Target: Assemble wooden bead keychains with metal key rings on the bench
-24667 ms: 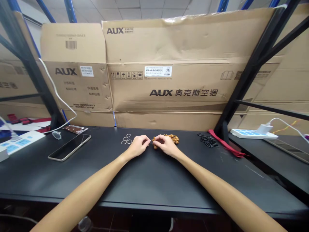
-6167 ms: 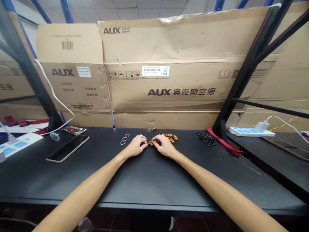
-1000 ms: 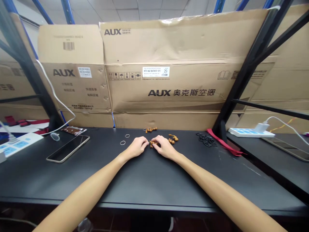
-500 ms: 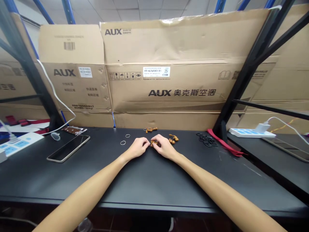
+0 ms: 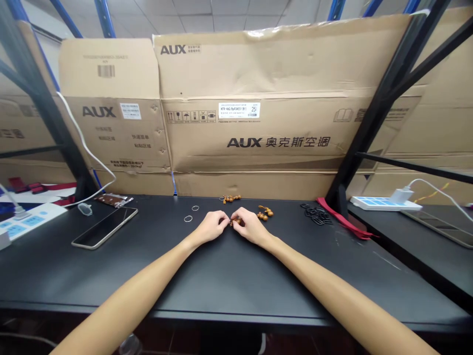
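beads point(image 5: 235, 222) between left grip point(image 5: 211, 227) and right grip point(image 5: 253, 227)

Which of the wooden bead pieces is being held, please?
The small bead piece between the left hand and right hand; the other two bead pieces lie apart, untouched.

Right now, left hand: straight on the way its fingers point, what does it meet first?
The small piece of wooden beads between the two hands. The left hand already seems to touch it, though the fingers hide exactly how. Just past it is the right hand.
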{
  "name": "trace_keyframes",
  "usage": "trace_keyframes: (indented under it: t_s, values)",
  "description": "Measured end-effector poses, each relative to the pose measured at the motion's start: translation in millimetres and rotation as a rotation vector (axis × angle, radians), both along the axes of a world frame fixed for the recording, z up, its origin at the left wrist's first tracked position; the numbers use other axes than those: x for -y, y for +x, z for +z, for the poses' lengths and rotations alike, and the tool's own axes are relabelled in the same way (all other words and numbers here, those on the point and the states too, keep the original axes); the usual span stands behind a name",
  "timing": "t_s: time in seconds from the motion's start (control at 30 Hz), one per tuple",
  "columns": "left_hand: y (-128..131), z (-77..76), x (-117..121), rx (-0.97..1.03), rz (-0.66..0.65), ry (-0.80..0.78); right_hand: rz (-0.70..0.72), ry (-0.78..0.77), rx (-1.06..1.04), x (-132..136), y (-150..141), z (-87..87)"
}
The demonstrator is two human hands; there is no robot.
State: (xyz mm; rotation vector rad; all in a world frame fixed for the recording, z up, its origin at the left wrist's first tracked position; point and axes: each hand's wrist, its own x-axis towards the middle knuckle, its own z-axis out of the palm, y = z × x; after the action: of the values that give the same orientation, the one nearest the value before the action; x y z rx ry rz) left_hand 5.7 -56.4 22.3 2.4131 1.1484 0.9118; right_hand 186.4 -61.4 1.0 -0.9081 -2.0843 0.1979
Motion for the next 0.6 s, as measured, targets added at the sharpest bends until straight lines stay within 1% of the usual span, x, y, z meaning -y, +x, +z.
trace_keyframes:
  t_s: [0.23,0.4,0.6]
  values:
    - [0.5,-1.1,-0.5,0.005,-0.015,0.004,-0.045,0.01,0.037,0.5,-0.5,-1.5]
    - [0.3,-1.4,-0.3,0.011,-0.023,0.002,-0.049,0.013,0.019,0.5,-0.8,-2.0]
    - [-0.6,-0.4,0.1,0.007,-0.048,0.005,-0.047,-0.02,-0.02,-2.2,-0.8,-5.2]
